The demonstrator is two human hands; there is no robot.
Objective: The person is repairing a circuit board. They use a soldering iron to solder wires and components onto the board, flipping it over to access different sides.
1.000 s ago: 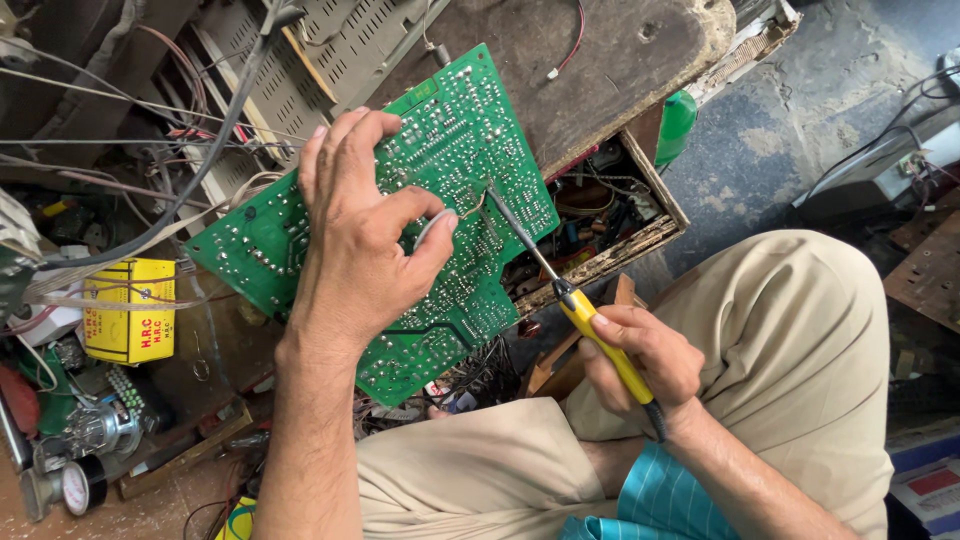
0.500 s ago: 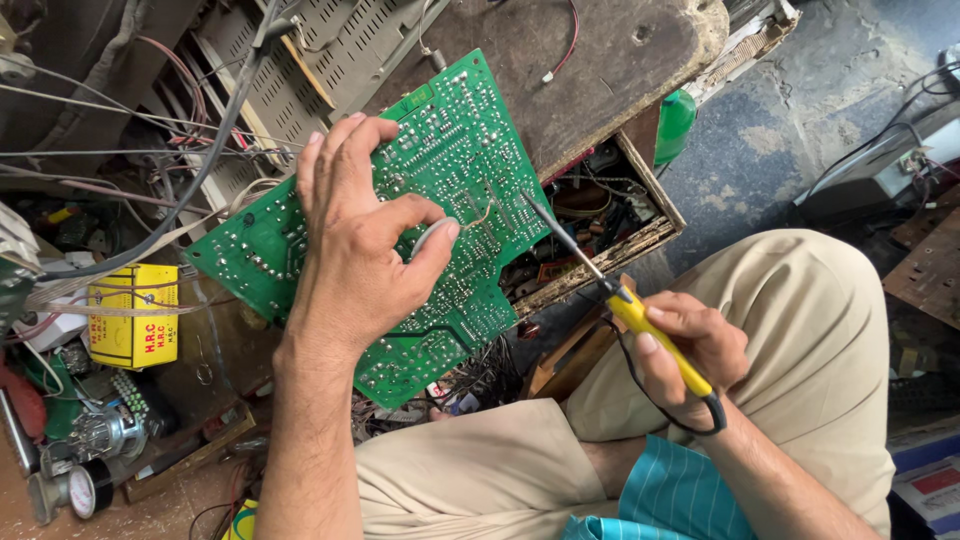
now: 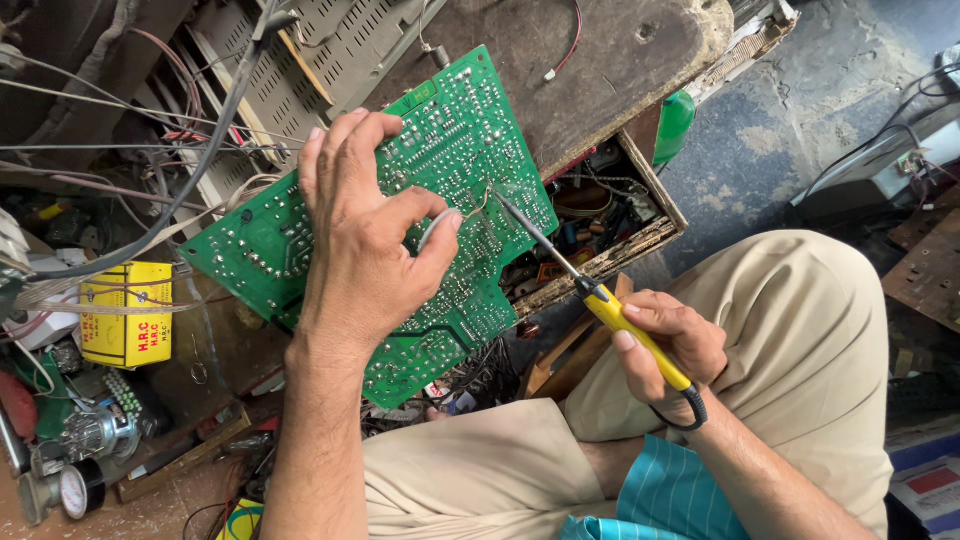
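A: Entry, head view. The left hand (image 3: 365, 245) is lying over the solder side of the green circuit board (image 3: 300, 235), palm down, fingers curling across the board's middle. Thumb and forefinger are pinching a thin strand of solder wire (image 3: 478, 205) and are feeding its end toward the board.

B: Board position?

A: It is sitting tilted, upper corner leaning against the edge of the dark wooden worktop (image 3: 620, 70), lower corner hanging above the person's lap. The left hand is pressing on it from above.

B: Right hand?

A: The right hand (image 3: 665, 345) is gripping the yellow handle of a soldering iron (image 3: 590, 290), fingers wrapping tight around it, thumb lying along the top. The metal tip is touching the board just beside the end of the solder wire. A black cord is looping out of the handle's rear, below the wrist.

B: Surroundings?

A: An open wooden drawer (image 3: 610, 215) full of small parts is showing under the worktop, right of the board. A yellow box (image 3: 125, 310) is lying to the left among loose cables. A round gauge (image 3: 75, 490) is sitting at the lower left. The person's beige trousers (image 3: 800, 330) are filling the lower right.
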